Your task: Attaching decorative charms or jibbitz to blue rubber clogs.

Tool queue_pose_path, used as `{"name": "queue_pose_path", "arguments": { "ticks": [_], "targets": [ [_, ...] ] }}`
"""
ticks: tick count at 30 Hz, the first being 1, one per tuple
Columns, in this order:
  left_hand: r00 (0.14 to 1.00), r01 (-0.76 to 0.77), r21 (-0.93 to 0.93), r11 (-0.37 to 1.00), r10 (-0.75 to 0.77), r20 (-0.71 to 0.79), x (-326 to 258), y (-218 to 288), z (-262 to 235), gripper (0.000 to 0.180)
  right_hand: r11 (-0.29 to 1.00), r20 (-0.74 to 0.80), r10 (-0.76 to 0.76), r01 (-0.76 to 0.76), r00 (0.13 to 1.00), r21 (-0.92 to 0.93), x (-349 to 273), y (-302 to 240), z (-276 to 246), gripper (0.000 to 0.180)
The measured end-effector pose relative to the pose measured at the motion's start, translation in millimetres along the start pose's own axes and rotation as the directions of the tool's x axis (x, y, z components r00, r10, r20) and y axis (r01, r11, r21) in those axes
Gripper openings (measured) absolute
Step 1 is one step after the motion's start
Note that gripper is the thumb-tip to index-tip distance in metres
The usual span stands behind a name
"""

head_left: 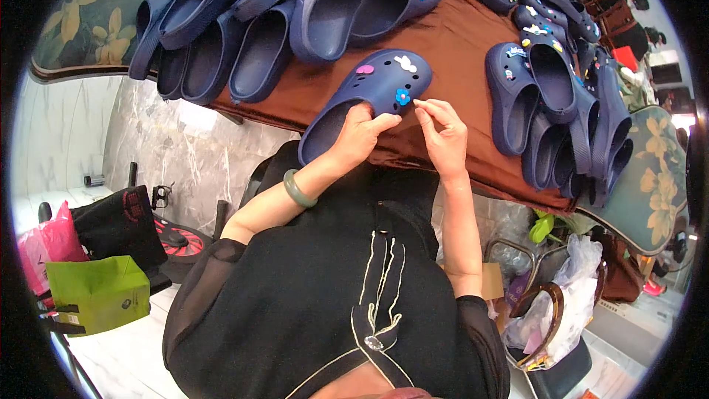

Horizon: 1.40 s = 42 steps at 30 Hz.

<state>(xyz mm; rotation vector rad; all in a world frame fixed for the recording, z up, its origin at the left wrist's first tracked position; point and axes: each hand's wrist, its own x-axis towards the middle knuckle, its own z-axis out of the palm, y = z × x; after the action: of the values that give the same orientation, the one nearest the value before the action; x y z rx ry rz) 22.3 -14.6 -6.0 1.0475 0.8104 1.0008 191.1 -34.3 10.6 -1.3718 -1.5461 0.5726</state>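
Observation:
A navy clog (pixel 380 85) with a holed toe rests at the front edge of the brown cloth, its toe pointing away to the right. My left hand (pixel 357 137) grips its near side, thumb laid along the upper and the other fingers partly hidden. Fixed on the toe are a blue flower charm (pixel 402 97), a white charm (pixel 405 64) and a pink charm (pixel 365 69). Just right of the flower, my right hand (pixel 446 140) is closed in a pinch, apart from the clog; anything between its fingertips is too small to make out.
Several navy clogs (pixel 262 52) stand piled at the back left of the brown cloth (pixel 461 59). More charmed clogs (pixel 515 107) are heaped at the right. Below left are a green paper bag (pixel 100 292) and a pink bag (pixel 55 244); plastic bags (pixel 565 303) sit lower right.

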Motion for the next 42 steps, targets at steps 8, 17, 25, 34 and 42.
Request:
{"name": "queue_pose_path", "arguments": {
  "ticks": [8, 17, 25, 34, 42],
  "targets": [
    [0.999, -0.023, 0.083, 0.996, 0.025, -0.025, -9, 7, 5, 0.029, 0.876, 0.116, 0.345, -0.364, 0.931, 0.315, 8, 18, 25, 0.027],
    [0.99, -0.044, 0.036, 0.998, 0.048, -0.134, -14, 3, 18, 0.031, 0.883, 0.081, 0.346, -0.354, 0.935, 0.309, 0, 26, 28, 0.031],
    [0.997, -0.07, -0.445, 0.893, 0.08, 0.004, 3, 38, 43, 0.034, 0.888, 0.184, -0.013, -0.073, 0.983, 0.455, -40, -13, 14, 0.072],
    [0.417, -0.145, 0.079, 0.986, -0.011, 0.909, -14, 70, 88, 0.053, 0.982, -0.461, 0.178, -0.188, 0.869, 0.026, -65, -25, -119, 0.055],
    [0.707, 0.117, 0.212, 0.97, -0.231, 0.668, -14, 11, 74, 0.039, 0.952, -0.745, 0.299, -0.136, 0.596, 0.273, -3, -21, -414, 0.038]
  ]
}}
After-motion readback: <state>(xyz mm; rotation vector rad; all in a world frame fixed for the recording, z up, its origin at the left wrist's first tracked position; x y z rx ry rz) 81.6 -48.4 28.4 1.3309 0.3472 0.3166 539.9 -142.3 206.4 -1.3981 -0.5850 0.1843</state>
